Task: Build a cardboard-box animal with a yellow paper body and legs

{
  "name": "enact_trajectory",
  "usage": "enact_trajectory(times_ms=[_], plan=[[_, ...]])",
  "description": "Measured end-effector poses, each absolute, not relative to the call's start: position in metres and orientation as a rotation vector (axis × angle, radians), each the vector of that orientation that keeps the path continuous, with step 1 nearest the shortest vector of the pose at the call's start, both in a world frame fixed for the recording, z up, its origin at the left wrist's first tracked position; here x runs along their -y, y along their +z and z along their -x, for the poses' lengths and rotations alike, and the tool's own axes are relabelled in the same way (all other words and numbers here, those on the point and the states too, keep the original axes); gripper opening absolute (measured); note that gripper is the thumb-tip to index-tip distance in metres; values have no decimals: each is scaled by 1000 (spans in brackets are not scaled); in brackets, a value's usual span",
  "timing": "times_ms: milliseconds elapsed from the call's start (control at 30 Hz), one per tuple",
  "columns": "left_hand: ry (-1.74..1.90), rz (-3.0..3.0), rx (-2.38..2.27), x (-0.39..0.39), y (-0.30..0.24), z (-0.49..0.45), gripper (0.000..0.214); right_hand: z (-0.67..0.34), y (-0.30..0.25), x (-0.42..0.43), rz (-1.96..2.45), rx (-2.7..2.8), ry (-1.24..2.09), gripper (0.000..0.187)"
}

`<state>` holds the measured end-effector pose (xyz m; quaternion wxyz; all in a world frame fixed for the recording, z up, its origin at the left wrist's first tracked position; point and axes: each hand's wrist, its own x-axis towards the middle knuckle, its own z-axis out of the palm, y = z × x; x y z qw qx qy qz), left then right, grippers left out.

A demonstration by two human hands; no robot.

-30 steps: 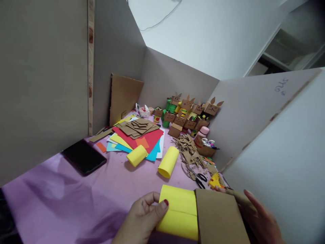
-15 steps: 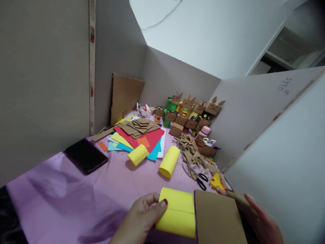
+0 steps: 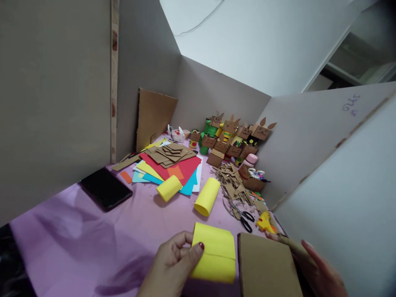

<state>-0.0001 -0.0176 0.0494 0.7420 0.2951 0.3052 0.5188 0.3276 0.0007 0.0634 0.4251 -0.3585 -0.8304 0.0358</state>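
Between the thumb and fingers of my left hand (image 3: 177, 260) is a yellow paper tube (image 3: 215, 260), its seam facing up. Right beside the tube, with a narrow gap between them, is a brown cardboard box (image 3: 267, 264). My right hand (image 3: 323, 268) grips the box from its far right side, partly hidden by it. Two more yellow paper tubes lie beyond: a shorter tube (image 3: 168, 189) and a longer tube (image 3: 207, 197). Scissors (image 3: 244, 216) with black handles and a yellow glue gun (image 3: 264, 222) lie past the box.
Coloured paper sheets (image 3: 154, 167) lie under a stack of cardboard pieces (image 3: 173, 153). A black tablet (image 3: 106, 189) rests at left on the purple cloth (image 3: 123, 235). Cardboard scraps (image 3: 232, 181) lie in front of several animal-faced cardboard figures (image 3: 227, 144). Grey panels (image 3: 216, 86) enclose the table.
My left hand has drawn the yellow tube slightly left, away from the box, opening a gap between them. The box has shifted slightly down.
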Motion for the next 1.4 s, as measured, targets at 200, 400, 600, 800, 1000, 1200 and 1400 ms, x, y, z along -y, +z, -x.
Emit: enact_trajectory(times_ms=[200, 400, 600, 800, 1000, 1200, 1400], plan=[[1119, -547, -635, 18, 52, -2, 42, -339, 54, 0, 938, 2035, 130, 54], [1116, -497, -622, 18, 56, -3, 50, -342, 51, -1, 912, 2080, 113, 60], [1100, -518, -637, 18, 55, -2, 51, -347, 47, -2, 922, 2157, 75, 67], [1107, -492, -601, 19, 57, -2, 50, -351, 48, 0, 920, 2160, 169, 73], [1075, -497, -627, 19, 55, 0, 52, -344, 46, 0, 897, 2153, 277, 83], [1060, -474, -565, 24, 60, -2, 57, -331, 52, -4, 886, 2132, 193, 74], [1083, -490, -496, 28, 65, -7, 60, -324, 55, -3, 910, 2103, 216, 63]])
